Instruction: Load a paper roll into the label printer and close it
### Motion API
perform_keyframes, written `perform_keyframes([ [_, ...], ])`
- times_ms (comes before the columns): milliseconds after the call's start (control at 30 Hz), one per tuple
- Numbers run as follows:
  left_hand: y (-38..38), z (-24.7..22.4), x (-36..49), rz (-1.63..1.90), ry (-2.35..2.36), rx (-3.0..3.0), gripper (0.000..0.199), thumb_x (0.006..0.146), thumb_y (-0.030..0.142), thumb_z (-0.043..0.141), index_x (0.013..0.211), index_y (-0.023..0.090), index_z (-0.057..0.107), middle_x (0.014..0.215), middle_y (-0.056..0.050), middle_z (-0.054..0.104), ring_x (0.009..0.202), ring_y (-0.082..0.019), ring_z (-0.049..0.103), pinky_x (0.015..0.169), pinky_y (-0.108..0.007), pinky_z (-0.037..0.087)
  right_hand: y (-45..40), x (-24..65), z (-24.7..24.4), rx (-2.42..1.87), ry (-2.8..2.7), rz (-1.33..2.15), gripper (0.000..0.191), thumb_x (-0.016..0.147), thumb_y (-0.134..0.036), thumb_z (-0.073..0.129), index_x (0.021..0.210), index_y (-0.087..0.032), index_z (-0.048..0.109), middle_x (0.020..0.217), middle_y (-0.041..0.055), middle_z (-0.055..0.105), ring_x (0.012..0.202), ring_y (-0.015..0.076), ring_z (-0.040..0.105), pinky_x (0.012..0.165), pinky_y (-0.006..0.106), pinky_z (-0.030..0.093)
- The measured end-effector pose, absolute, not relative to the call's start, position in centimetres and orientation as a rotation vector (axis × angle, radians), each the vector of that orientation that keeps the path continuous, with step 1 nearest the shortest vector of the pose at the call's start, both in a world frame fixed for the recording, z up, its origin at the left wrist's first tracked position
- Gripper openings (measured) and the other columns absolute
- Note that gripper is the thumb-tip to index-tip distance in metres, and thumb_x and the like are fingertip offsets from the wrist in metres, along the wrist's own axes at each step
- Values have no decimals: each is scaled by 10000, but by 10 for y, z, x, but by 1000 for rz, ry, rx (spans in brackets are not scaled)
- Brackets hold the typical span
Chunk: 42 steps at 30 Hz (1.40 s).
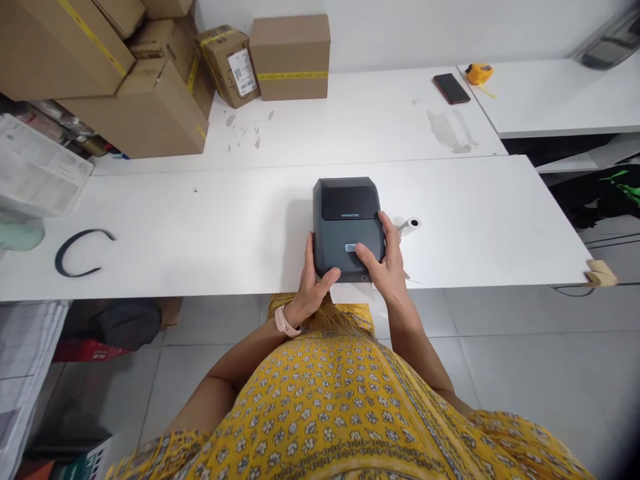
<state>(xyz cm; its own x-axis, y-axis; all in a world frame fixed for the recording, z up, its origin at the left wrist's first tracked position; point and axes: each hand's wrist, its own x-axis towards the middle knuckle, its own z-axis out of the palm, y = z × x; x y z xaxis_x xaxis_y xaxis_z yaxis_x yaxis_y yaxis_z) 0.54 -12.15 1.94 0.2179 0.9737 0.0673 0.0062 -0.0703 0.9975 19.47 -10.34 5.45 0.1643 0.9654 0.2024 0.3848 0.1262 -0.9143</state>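
A dark grey label printer [339, 233] with a black window and a light oblong button [351, 247] lies on the white table near its front edge. Along its left side run the fingers of my left hand [315, 283], the thumb resting on the front corner. My right hand [387, 267] grips the right side, and its thumb touches the button. A strip of white paper [353, 293] hangs below the printer's front, over the table edge. Just right of the printer lies a small white roll [412, 224] with a dark core.
Cardboard boxes [290, 60] are stacked at the back left. A black headband [63, 257] lies at the left, beside a clear plastic case [45, 160]. Toward the back right are a phone [451, 88] and an orange tape measure [479, 73]. The table's front edge [500, 287] runs close to my body.
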Motion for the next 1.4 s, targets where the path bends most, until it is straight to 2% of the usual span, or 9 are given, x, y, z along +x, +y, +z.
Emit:
perform_keyframes([
  [167,-121,19,5,1058,1035,1403,1251,813,498,861,1694,336,-11,1788,-148,124,1657,-386,155,1358,-593,212,-111,217,42,-1352,-1534,869,1033,849,-677,731,1676,-415,170,1783,45,218,1643,358,243,1328,656,260],
  [300,-120,21,1,1020,1011,1433,1266,790,488,880,1694,328,9,1780,-156,157,1650,-383,188,1356,-591,216,-123,237,32,-1298,-1676,998,1268,753,-627,855,1691,-429,25,1811,47,105,1666,363,169,1325,680,239],
  [400,-127,23,-4,1045,1061,1343,1114,825,504,845,1677,334,148,1774,-138,192,1632,-356,260,1317,-545,335,-125,237,37,-1283,-1732,848,1106,839,-690,739,1689,-434,80,1818,27,46,1678,362,87,1318,703,225],
  [467,-137,25,-10,1138,1196,1222,899,851,531,811,1594,312,353,1697,-145,367,1526,-325,451,1197,-491,490,-121,232,47,-1250,-1759,659,914,922,-731,587,1679,-440,166,1819,-1,34,1681,359,60,1318,711,208],
  [567,-152,31,-19,1126,1334,1074,471,890,601,732,1163,221,678,1173,-104,740,982,-210,730,814,-339,616,-114,221,63,-1197,-1841,475,691,1009,-716,393,1637,-439,310,1789,-9,218,1667,346,167,1312,709,220],
  [633,-156,39,-21,899,1237,1045,478,908,661,665,879,186,709,802,-50,732,655,-143,669,602,-272,545,-110,214,69,-1165,-1908,426,612,1035,-682,347,1588,-427,411,1711,4,402,1630,338,287,1291,699,275],
  [700,-154,46,-16,639,1087,1018,560,893,710,642,760,170,705,668,-44,710,542,-129,629,527,-256,498,-107,210,70,-1157,-1948,369,551,1044,-643,378,1534,-418,489,1624,13,522,1586,335,375,1264,684,325],
  [1200,-140,49,4,421,896,1083,615,908,729,601,769,157,780,787,-116,819,647,-203,765,663,-326,626,-104,212,53,-1129,-1896,308,387,959,-518,641,1339,-449,637,1564,-29,580,1525,347,462,1233,663,413],
  [1400,-126,60,-31,386,989,1490,565,976,607,584,615,189,700,588,-35,721,526,-130,671,534,-227,504,-110,206,50,-1212,-1866,236,280,987,-498,597,1239,-423,693,1533,-49,610,1503,339,494,1211,671,422],
])
